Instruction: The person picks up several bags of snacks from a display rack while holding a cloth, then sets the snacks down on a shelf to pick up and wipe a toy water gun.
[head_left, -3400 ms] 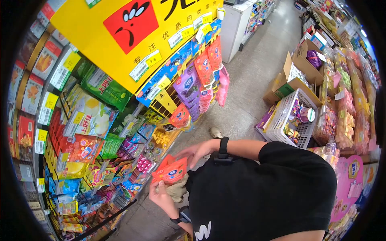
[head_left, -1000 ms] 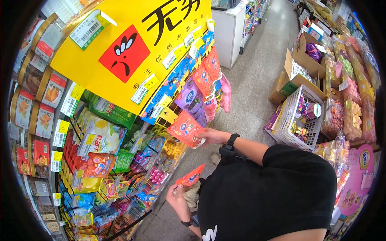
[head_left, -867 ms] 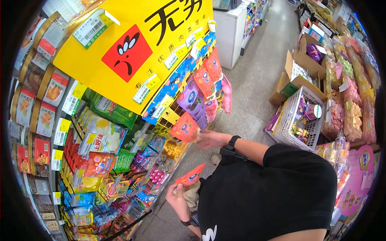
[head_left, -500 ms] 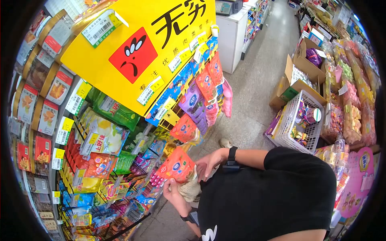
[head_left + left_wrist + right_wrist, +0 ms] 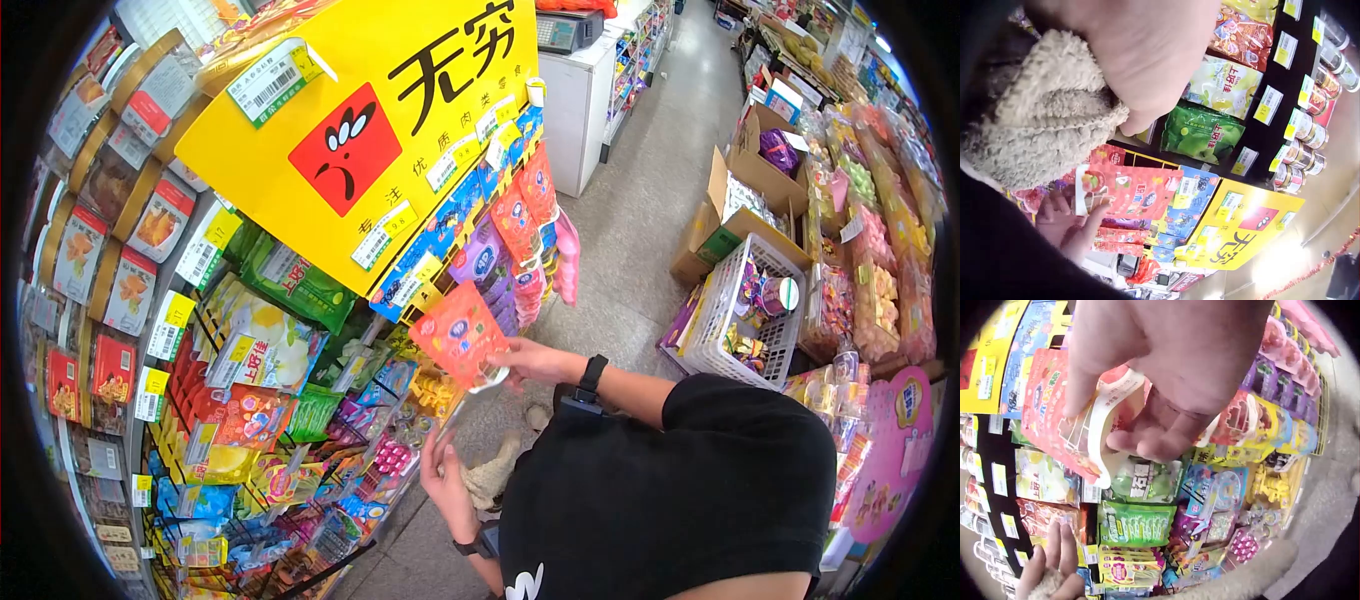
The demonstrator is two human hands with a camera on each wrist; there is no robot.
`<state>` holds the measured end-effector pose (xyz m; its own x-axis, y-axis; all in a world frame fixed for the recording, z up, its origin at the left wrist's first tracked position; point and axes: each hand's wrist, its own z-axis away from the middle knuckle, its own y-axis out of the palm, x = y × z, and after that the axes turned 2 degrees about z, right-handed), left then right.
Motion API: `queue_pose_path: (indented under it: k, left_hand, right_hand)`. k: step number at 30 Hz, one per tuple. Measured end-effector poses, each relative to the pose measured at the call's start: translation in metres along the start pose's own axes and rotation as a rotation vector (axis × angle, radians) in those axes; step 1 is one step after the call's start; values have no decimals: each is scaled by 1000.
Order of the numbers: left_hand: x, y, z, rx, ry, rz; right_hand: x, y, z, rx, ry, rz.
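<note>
My right hand [image 5: 540,362] pinches a red candy bag [image 5: 458,335] by its white-edged end, with the thumb on one face and fingers curled behind. In the head view the bag overlaps the front of the candy rack, just below the yellow sign. Lower and nearer the body, my left hand [image 5: 452,495] holds a beige fuzzy cloth [image 5: 1054,112], which hangs out beside the palm. Two of its fingers [image 5: 1060,544] stick up in the right wrist view. Purple bags [image 5: 480,262] and other red bags [image 5: 525,215] hang behind the held bag.
A large yellow sign [image 5: 380,140] with price tags tops the rack. Snack packets [image 5: 270,345] hang on hooks at the left, beside stacked jars [image 5: 100,260]. A white basket [image 5: 740,330] and cardboard boxes [image 5: 750,190] stand across the grey floor aisle [image 5: 650,180].
Half a second ago my left hand pinched the red bag; now it has let go, and my right hand holds the bag higher, towards the rack. Earlier my right hand held another red bag there.
</note>
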<state>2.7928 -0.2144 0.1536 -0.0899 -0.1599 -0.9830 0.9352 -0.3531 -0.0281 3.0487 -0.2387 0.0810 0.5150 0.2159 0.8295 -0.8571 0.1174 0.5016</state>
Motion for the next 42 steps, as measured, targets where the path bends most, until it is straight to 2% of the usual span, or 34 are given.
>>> queue_pose_path:
  k: [2, 5, 14, 33, 42]
  left_hand:
    - [9, -7, 1, 2, 17, -3]
    - [19, -13, 4, -8, 23, -5]
    - [14, -13, 7, -61, -4, -2]
    - [13, -16, 4, -73, -4, 5]
    - [13, -16, 1, -93, -15, -2]
  right_hand:
    - [11, -1, -2, -37, -20, -15]
    - [21, -2, -5, -148, 51, 37]
    - [18, -8, -13, -60, 30, 28]
    - [24, -3, -16, -97, 13, 94]
    - [11, -11, -26, -139, 105, 166]
